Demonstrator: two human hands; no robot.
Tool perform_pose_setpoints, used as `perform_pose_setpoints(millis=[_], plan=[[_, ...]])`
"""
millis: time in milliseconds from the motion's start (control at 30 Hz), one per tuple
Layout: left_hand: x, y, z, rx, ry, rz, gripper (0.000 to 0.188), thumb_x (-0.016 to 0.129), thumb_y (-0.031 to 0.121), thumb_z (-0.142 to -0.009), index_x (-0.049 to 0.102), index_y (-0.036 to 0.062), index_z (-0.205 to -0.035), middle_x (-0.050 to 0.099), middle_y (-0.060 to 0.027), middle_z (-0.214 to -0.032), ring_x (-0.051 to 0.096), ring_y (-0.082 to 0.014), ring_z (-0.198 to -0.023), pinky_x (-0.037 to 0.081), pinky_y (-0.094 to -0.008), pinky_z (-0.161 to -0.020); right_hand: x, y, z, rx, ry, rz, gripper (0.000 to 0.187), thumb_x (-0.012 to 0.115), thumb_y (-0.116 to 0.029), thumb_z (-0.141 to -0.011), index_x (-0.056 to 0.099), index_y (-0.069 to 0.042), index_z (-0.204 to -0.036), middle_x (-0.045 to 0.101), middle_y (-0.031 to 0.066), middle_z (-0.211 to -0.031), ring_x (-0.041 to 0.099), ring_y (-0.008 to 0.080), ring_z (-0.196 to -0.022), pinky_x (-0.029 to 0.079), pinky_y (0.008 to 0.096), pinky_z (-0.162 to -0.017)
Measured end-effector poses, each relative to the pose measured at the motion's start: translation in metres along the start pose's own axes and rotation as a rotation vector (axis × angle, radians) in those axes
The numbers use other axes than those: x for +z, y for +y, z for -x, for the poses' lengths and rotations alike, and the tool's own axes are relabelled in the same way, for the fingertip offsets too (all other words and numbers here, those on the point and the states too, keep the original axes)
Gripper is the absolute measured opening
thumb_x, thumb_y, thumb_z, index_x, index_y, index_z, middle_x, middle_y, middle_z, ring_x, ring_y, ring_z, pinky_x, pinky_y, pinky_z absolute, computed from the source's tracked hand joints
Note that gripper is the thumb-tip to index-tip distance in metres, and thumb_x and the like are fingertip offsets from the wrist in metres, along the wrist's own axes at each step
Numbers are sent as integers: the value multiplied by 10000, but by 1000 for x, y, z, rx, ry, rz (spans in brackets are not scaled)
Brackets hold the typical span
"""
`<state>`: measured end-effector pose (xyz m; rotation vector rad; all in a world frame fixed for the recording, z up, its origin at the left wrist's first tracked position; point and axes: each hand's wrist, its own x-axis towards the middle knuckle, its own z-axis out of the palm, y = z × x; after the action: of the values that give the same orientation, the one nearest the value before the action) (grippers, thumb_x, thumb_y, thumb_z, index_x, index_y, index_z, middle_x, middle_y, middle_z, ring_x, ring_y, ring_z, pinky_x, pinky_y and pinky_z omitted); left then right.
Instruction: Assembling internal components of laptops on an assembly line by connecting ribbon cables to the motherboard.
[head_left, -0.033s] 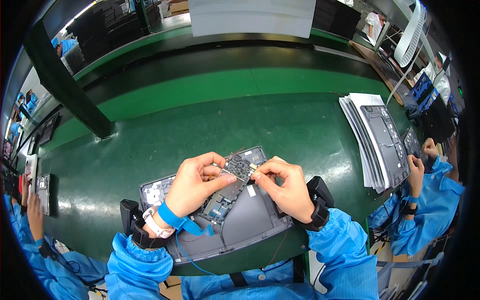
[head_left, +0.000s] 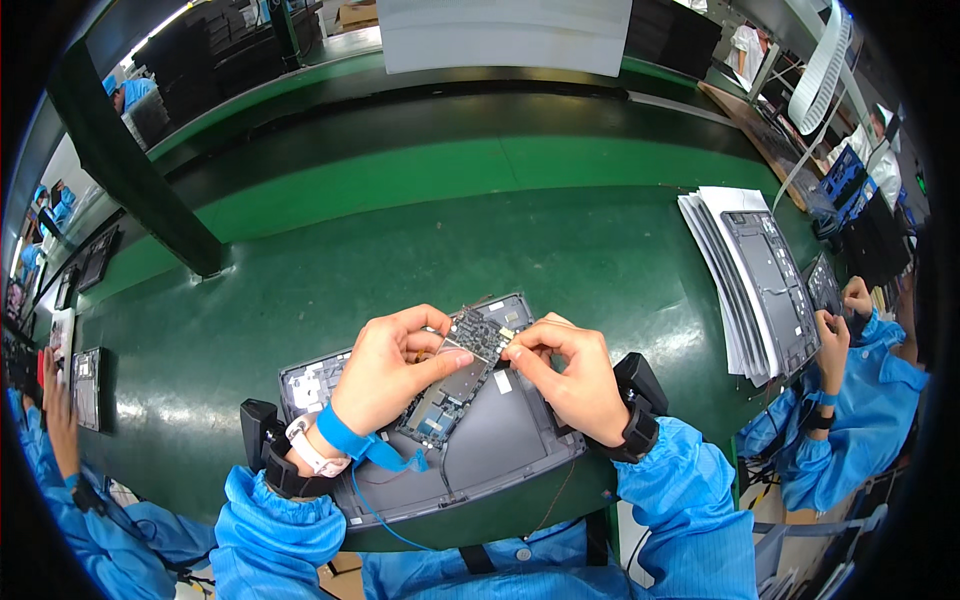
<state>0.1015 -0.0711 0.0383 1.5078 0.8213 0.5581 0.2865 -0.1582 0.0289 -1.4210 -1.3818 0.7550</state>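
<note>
On wearer: one left hand (head_left: 385, 368), one right hand (head_left: 570, 375), one pale wristband (head_left: 308, 452). Held: one circuit board (head_left: 462, 384). Beneath: one grey casing (head_left: 510, 435).

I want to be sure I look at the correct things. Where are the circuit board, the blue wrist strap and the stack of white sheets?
Circuit board (head_left: 461, 386): head view, its grey middle part.
Blue wrist strap (head_left: 343, 431): head view, its band.
Stack of white sheets (head_left: 724, 280): head view, its exposed left side.

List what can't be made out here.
All in the head view:
Any part in the right grip: covered by it, too small.
Board, left edge: partly behind the left grip.
Casing beneath the board: hidden by it.
Left co-worker: cut off by the picture's rim.
</note>
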Motion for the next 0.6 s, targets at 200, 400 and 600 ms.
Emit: perform_pose_setpoints(millis=[200, 400, 600], plan=[[3, 0, 2, 68, 63, -133, 257, 726, 107, -743, 578, -34, -899, 671, -85, -690, 579, -64, -621, 465, -228, -574, 1, 5, 0, -23, 28, -9, 77, 666, -64, -769, 676, -12, -824, 576, 46, -695, 486, 81, -562, 407, 221, -521], [6, 7, 3, 67, 59, -163, 223, 674, -7, -775, 540, -48, -949, 671, -85, -778, 607, -69, -727, 470, -176, -621, 0, 5, -2, 17, 18, -29, 81, 646, -45, -776, 677, 5, -831, 585, 49, -726, 509, 84, -616, 420, 224, -574], [7, 6, 5, 82, 77, -186, 218, 673, -11, -773, 557, -51, -955, 673, -91, -791, 609, -70, -726, 476, -182, -625, -2, 2, -2, 79, -12, -8, 91, 624, -26, -789, 675, 21, -848, 592, 52, -763, 519, 84, -658, 426, 228, -620]])
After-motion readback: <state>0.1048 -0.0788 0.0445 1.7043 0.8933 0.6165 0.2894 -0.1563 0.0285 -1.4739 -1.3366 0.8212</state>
